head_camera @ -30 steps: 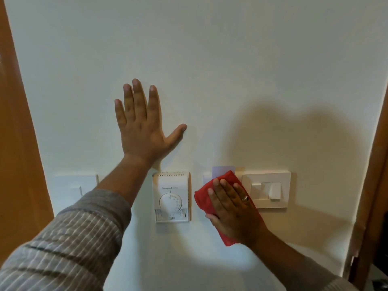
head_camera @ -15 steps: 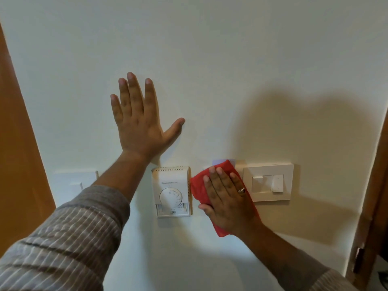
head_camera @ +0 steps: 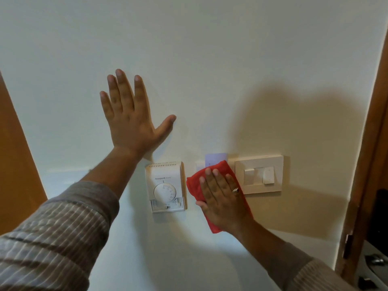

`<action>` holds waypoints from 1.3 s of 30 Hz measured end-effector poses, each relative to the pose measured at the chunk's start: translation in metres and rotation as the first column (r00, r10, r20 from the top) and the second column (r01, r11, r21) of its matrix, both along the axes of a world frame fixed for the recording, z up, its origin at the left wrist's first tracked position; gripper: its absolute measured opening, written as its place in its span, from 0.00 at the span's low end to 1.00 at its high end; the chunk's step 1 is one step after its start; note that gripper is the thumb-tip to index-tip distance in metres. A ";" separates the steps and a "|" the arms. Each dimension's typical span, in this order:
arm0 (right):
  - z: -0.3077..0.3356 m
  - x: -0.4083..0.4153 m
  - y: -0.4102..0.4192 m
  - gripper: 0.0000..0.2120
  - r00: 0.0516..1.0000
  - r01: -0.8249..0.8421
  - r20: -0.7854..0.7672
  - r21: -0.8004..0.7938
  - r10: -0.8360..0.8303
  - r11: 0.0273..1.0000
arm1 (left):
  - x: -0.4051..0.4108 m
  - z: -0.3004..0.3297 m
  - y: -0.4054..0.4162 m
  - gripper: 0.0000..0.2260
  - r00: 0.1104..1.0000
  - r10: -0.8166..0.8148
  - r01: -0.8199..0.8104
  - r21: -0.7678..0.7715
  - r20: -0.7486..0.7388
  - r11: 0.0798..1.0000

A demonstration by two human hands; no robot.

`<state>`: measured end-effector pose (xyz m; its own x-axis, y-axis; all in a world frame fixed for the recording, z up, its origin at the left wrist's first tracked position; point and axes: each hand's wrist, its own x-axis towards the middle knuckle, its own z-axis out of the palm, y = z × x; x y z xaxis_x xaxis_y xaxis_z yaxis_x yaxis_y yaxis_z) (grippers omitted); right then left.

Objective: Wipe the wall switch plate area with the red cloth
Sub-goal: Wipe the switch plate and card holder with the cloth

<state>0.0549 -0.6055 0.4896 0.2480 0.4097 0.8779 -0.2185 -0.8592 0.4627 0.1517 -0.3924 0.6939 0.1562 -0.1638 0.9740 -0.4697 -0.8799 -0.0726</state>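
**Red cloth pressed flat to wall between thermostat and switch plate**

Red microfibre, item one: the red cloth [head_camera: 212, 175] lies flat against the wall [head_camera: 210, 59], pinned under my right hand [head_camera: 223, 199]. That hand is laid palm-down on it, fingers [head_camera: 212, 183] straight and close together, pointing up and slightly left; nothing is pinched, the cloth is simply held by pressure. A ring [head_camera: 236, 189] with a dark stone shows on one finger. The cloth pokes out above the fingertips, to the left of the hand, and below the heel of the palm.

Item two: a pale lilac card or tag [head_camera: 216, 160], its upper part showing just above the cloth's top edge; the rest is covered.

Item three: the cream switch plate [head_camera: 260, 175], immediately right of the cloth, whose right edge overlaps or touches the plate's left border. Two rocker switches sit in its centre, uncovered.

Item four: a white dial thermostat [head_camera: 165, 186], just left of the cloth, a narrow strip of wall between them.

Item five: my left hand [head_camera: 131, 120], higher up and to the left, palm flat on bare wall, fingers extended, thumb splayed out to the right. It holds nothing. Striped grey sleeve [head_camera: 58, 234] on that arm.

Edges: wooden door frame [head_camera: 373, 143] at right, orange-brown panel [head_camera: 19, 156] at left.
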 end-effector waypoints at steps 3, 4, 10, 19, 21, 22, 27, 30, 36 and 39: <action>0.002 -0.007 -0.024 0.31 0.996 -0.020 -0.092 -0.283 -0.006 0.959 | 0.001 0.000 0.002 0.49 1.000 -0.002 0.002 0.000 0.010 1.000; 0.005 -0.011 -0.034 0.31 0.992 -0.048 -0.125 -0.334 0.006 0.942 | 0.001 0.000 0.002 0.49 1.000 -0.001 0.001 0.001 0.013 1.000; -0.001 -0.009 -0.014 0.32 0.998 -0.011 -0.068 -0.046 0.008 0.999 | 0.003 0.000 -0.002 0.48 1.000 0.005 -0.005 -0.018 0.026 1.000; 0.011 -0.013 -0.021 0.31 0.992 -0.068 -0.112 -0.159 0.051 0.985 | 0.003 -0.001 -0.002 0.48 0.999 0.007 -0.006 -0.025 0.041 1.000; 0.005 -0.007 -0.003 0.33 0.996 -0.038 -0.088 -0.036 0.035 0.999 | 0.004 -0.001 -0.002 0.48 0.999 0.010 -0.009 -0.028 0.044 1.000; 0.003 -0.005 0.000 0.33 0.996 -0.030 -0.087 -0.024 0.028 0.999 | 0.004 -0.001 -0.002 0.48 0.999 0.009 -0.008 -0.027 0.046 1.000; 0.012 -0.012 -0.028 0.33 0.983 -0.107 -0.174 -0.274 0.061 0.956 | 0.004 -0.001 -0.001 0.48 0.999 0.005 -0.004 -0.021 0.040 1.000; 0.015 -0.007 -0.023 0.34 0.991 -0.088 -0.112 -0.200 0.067 0.976 | 0.004 -0.002 -0.001 0.48 0.999 0.004 -0.004 -0.023 0.036 1.000; 0.008 -0.002 -0.022 0.33 0.985 -0.104 -0.158 -0.255 0.065 0.961 | 0.004 -0.001 0.000 0.48 0.999 0.014 -0.013 -0.017 0.040 1.000; 0.025 -0.006 -0.036 0.33 0.984 -0.136 -0.155 -0.310 0.091 0.941 | 0.003 -0.001 0.000 0.48 0.999 0.012 -0.011 -0.020 0.034 1.000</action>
